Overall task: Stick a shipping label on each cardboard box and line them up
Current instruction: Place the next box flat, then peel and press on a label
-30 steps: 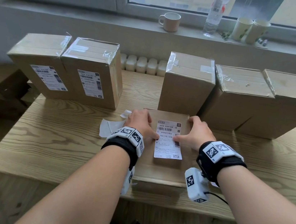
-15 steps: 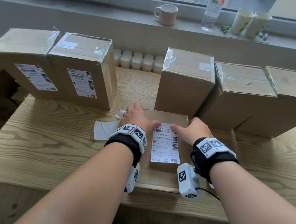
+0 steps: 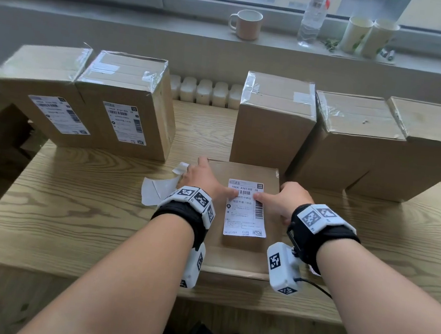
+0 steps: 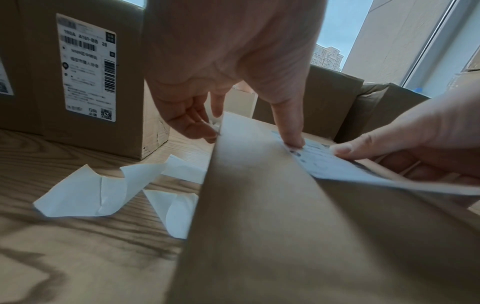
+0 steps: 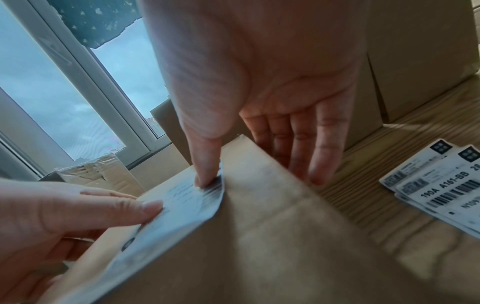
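Observation:
A cardboard box [image 3: 235, 255] lies flat at the table's front middle, with a white shipping label [image 3: 245, 215] on its top face. My left hand [image 3: 203, 178] and right hand [image 3: 286, 200] flank it, both thumbs pressing the label's upper part. In the left wrist view the left hand [image 4: 233, 61] has its thumb on the label [image 4: 350, 164] and its fingers down the box's [image 4: 285, 226] left side. In the right wrist view the right hand's [image 5: 259, 82] fingers hang straight beside the box [image 5: 272, 236]. Two labelled boxes [image 3: 52, 94] [image 3: 129, 104] stand back left.
Three unlabelled boxes [image 3: 272, 123] [image 3: 351, 144] [image 3: 434, 155] stand in a row at the back right. Peeled backing papers [image 3: 154, 189] lie left of the flat box. A stack of spare labels [image 5: 441, 189] lies on the table to its right. Mugs and a bottle stand on the windowsill.
Both thumbs have slid from the middle of the label toward its far end, staying on the paper. The box has not moved.

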Demonstrator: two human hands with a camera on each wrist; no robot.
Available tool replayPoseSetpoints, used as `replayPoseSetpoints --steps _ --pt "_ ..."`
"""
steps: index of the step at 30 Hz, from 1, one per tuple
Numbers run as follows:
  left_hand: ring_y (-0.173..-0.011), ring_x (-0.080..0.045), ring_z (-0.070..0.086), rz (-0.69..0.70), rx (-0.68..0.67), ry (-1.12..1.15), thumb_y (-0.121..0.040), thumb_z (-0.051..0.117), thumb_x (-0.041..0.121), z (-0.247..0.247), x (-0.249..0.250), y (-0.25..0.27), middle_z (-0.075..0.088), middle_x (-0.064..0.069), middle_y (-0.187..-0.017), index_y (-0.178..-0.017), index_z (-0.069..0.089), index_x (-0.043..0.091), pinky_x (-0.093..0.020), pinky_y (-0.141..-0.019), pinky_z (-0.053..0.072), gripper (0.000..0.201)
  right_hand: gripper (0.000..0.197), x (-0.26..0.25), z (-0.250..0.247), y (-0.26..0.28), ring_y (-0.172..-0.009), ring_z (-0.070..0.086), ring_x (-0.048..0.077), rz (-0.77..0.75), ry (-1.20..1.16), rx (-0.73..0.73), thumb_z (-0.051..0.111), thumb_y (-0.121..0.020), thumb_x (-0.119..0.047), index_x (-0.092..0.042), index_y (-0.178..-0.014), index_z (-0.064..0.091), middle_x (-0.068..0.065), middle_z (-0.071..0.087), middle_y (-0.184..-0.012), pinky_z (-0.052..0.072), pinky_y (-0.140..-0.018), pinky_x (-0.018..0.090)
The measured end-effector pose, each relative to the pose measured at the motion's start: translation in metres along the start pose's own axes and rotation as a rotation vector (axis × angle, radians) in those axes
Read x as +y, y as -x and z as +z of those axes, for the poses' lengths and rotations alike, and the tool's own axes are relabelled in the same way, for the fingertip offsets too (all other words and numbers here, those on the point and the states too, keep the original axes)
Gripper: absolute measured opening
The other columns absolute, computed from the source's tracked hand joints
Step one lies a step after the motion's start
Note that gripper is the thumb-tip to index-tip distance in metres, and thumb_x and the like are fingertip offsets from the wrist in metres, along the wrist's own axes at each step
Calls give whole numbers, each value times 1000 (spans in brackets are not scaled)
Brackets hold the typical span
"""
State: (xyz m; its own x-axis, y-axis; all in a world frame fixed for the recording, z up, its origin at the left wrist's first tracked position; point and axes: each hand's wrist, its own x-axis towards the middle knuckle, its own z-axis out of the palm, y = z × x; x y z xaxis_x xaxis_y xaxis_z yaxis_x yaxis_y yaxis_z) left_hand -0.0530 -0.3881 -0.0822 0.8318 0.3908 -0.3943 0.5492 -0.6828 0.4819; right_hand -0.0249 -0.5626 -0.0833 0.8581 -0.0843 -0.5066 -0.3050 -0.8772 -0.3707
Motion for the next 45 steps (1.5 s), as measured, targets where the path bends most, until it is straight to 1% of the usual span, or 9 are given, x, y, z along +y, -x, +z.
replayPoseSetpoints --steps 4,13,15,23,29,33,35,39,45 --pt "-128 -27 45 -5 -30 25 -56 89 49 6 -9 11 48 -8 -137 -143 27 20 -43 -102 44 111 43 8 2 13 -70 63 17 -16 9 -34 76 -72 -54 -18 -79 52 -1 63 -81 59 -70 35" --pt "-146 -37 21 -9 -220 -53 -52 93 42 9 -15 41 10 -18 -160 -151 -18 37 -55 -115 26 149 93 17 12 31 -81 65 19 -52 62 -182 87 -39 -62 -18 -115 56 1 66 -99 52 -61 34" --pt "-146 -38 18 -3 -267 -87 -53 94 40 8 -16 47 7 -19 -160 -150 -20 39 -57 -114 26 149 118 21 16 30 -96 65 21 -55 65 -208 88 -31 -62 -17 -132 44 2 63 -115 57 -72 38" --pt "-144 -33 28 16 -329 -112 -47 96 37 6 -25 50 21 -11 -160 -146 -27 41 -55 -112 31 158 116 30 11 33 -118 55 23 -70 -9 -282 95 -39 -40 -20 -136 35 -1 56 -129 53 -93 48" --pt "-143 -26 32 -19 -179 176 -59 90 41 -7 -26 49 25 -6 -160 -155 -8 22 -41 -116 29 139 80 24 -4 40 -91 72 25 -111 -53 -276 82 -53 -63 -16 -114 64 8 73 -103 61 -77 45" --pt "-112 -19 58 -52 -117 213 -51 80 63 -35 -14 53 59 -1 -130 -129 53 12 -34 -97 47 97 70 7 -25 47 -83 73 24 -158 -133 -194 76 -62 -67 -17 -109 66 7 74 -98 62 -75 43" --pt "-103 -17 55 -44 -109 245 -74 76 53 -52 -10 55 58 2 -119 -120 53 19 -30 -87 47 62 69 -3 -34 51 -79 74 24 -204 -159 -174 74 -63 -69 -17 -107 67 6 75 -93 62 -74 42" --pt "-118 -30 55 -66 -45 258 -71 74 61 -79 -16 52 51 -13 -139 -143 37 6 -44 -96 51 98 70 -24 -42 59 -74 74 29 -269 -169 -235 75 -63 -67 -9 -102 70 12 76 -86 62 -66 37" --pt "-121 -31 53 -64 -7 226 -74 72 59 -136 -20 47 50 -15 -141 -143 40 7 -34 -91 47 92 79 -72 -56 68 -58 69 22 -346 -198 -233 80 -54 -67 -6 -103 70 12 76 -78 62 -67 39"
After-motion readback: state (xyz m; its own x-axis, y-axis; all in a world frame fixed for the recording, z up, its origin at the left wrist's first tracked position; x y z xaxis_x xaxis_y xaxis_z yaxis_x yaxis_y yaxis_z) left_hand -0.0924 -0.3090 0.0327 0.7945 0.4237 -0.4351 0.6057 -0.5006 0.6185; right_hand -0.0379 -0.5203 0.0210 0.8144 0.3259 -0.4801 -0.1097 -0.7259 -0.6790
